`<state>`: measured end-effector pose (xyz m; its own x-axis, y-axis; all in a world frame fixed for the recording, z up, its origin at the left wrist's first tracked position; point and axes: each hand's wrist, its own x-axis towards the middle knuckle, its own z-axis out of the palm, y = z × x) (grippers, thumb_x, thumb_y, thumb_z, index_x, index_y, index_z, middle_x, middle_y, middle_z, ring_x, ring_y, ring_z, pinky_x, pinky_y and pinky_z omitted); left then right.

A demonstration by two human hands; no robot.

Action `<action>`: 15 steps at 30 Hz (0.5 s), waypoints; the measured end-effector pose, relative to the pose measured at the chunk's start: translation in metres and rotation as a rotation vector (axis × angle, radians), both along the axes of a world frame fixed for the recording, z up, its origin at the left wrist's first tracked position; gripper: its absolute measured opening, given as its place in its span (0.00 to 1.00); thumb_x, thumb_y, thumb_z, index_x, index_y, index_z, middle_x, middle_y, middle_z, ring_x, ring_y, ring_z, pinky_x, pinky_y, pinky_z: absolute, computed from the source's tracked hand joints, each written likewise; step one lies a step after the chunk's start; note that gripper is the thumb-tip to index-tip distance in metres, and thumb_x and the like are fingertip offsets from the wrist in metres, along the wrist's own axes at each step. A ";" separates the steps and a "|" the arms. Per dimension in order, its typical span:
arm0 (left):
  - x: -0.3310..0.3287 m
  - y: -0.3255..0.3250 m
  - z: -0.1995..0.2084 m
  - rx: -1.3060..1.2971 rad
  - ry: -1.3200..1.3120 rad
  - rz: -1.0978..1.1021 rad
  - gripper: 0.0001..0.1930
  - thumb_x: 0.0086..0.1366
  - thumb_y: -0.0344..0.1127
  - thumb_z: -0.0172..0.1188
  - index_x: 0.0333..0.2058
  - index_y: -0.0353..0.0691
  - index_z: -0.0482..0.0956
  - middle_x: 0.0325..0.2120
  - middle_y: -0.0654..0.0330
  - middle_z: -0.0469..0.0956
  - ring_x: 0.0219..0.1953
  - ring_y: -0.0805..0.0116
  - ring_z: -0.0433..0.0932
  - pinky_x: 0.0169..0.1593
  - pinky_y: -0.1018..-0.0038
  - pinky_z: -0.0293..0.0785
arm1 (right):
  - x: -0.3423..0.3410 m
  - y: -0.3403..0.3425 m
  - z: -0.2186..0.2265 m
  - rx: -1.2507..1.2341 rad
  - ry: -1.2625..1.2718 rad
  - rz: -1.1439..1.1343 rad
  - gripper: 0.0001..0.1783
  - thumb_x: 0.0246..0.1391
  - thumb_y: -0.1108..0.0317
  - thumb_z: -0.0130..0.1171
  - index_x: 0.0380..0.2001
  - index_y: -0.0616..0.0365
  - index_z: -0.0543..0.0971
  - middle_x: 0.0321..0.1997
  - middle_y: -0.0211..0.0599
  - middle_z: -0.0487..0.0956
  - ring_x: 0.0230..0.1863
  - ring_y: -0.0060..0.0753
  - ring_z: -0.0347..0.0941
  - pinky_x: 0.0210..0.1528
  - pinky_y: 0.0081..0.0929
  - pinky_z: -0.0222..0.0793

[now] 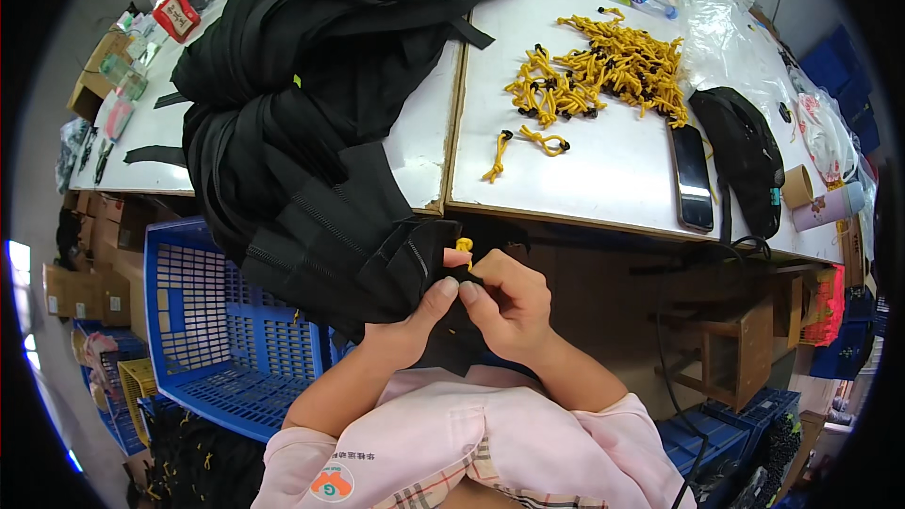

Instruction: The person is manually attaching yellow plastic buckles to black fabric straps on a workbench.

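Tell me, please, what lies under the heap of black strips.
The black strips rest on the white table; their overhanging end hides part of the blue crate. Anything else beneath the heap is covered.

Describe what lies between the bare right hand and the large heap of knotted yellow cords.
The head view shows the brown front edge of the white table, then two separate, black-ended yellow cords on its top.

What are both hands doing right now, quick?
Left hand: closed, holding the black strips.
Right hand: closed, fingers curled beside the yellow cord; exactly what it pinches can't be told.
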<state>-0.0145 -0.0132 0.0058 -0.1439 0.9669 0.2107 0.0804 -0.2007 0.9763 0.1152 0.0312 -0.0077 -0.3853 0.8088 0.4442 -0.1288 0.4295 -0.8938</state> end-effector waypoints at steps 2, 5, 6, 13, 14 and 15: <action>0.000 0.001 0.002 0.050 0.042 -0.014 0.11 0.57 0.31 0.50 0.39 0.34 0.70 0.34 0.59 0.71 0.36 0.73 0.69 0.41 0.79 0.65 | 0.001 0.001 -0.004 -0.091 0.064 0.066 0.03 0.46 0.77 0.49 0.21 0.64 0.69 0.17 0.29 0.65 0.15 0.15 0.54 0.15 0.14 0.48; 0.001 -0.001 0.008 0.021 0.082 -0.017 0.12 0.57 0.31 0.51 0.40 0.35 0.69 0.34 0.60 0.71 0.36 0.72 0.69 0.41 0.79 0.65 | 0.004 0.001 -0.007 -0.267 0.136 0.180 0.04 0.48 0.75 0.49 0.22 0.64 0.69 0.18 0.29 0.65 0.15 0.15 0.56 0.15 0.14 0.50; -0.001 -0.002 0.007 -0.002 0.061 -0.036 0.12 0.57 0.32 0.52 0.40 0.35 0.69 0.34 0.60 0.71 0.36 0.72 0.69 0.41 0.79 0.65 | 0.006 0.000 -0.008 -0.351 0.142 0.224 0.05 0.48 0.74 0.49 0.23 0.63 0.70 0.19 0.29 0.65 0.15 0.15 0.57 0.16 0.14 0.52; -0.001 0.001 0.007 -0.075 -0.071 -0.028 0.10 0.52 0.34 0.58 0.30 0.34 0.73 0.27 0.61 0.71 0.30 0.73 0.67 0.34 0.80 0.63 | 0.003 -0.005 -0.009 -0.688 0.229 0.201 0.05 0.45 0.72 0.54 0.24 0.61 0.70 0.20 0.31 0.66 0.16 0.16 0.60 0.16 0.14 0.56; -0.002 0.002 0.007 -0.074 -0.070 -0.029 0.10 0.52 0.34 0.58 0.30 0.34 0.73 0.27 0.61 0.71 0.30 0.73 0.67 0.34 0.80 0.63 | 0.001 0.001 -0.010 -0.144 0.107 0.034 0.06 0.44 0.72 0.55 0.25 0.61 0.70 0.20 0.30 0.66 0.16 0.16 0.58 0.15 0.13 0.53; -0.005 0.002 0.007 -0.200 -0.246 -0.040 0.10 0.53 0.36 0.57 0.31 0.36 0.73 0.28 0.63 0.71 0.30 0.76 0.68 0.34 0.81 0.64 | 0.000 0.005 -0.010 0.400 -0.020 -0.133 0.07 0.42 0.72 0.57 0.25 0.61 0.70 0.20 0.30 0.66 0.15 0.15 0.57 0.14 0.12 0.50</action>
<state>-0.0192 -0.0108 0.0125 -0.1277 0.9916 -0.0204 -0.1668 -0.0012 0.9860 0.1155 0.0365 -0.0179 -0.3011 0.6172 0.7269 -0.0330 0.7551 -0.6548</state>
